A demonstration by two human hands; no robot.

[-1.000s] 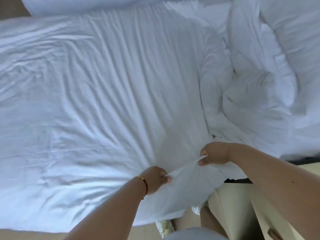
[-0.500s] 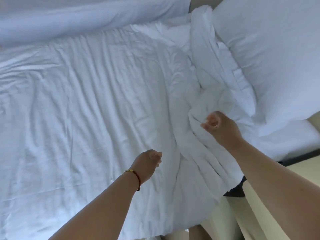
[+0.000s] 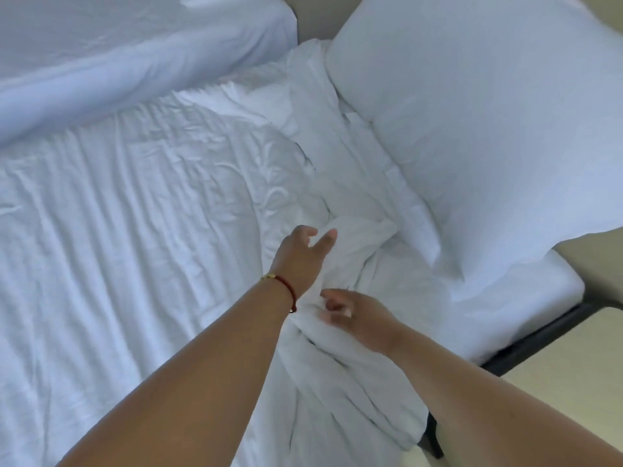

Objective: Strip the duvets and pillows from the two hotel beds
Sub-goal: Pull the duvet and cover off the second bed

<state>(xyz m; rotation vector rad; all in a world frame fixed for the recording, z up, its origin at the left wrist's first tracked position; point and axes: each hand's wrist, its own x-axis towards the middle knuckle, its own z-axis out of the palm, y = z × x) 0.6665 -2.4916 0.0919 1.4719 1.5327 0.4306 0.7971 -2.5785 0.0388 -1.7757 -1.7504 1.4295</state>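
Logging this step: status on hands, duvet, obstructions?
Left hand open, reaching over bunched duvet. Right hand blurred at the fold, grip unclear. Pillow on the bed. Nothing in the way.

Matt white cloth, creased into ridges, is seen on the duvet [image 3: 141, 237] left of the left hand [image 3: 298, 261]; the pillow [image 3: 488, 123] beyond is smoother.

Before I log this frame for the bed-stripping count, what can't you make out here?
- Right hand, head view: motion blur hides whether its fingers grip the bunched duvet.
- Pillow: cut off by the top and right edges.
- Second bed: cut off by the top and left edges; whether it holds bedding is unclear.
- Left hand: fingers spread, contact with the duvet uncertain.
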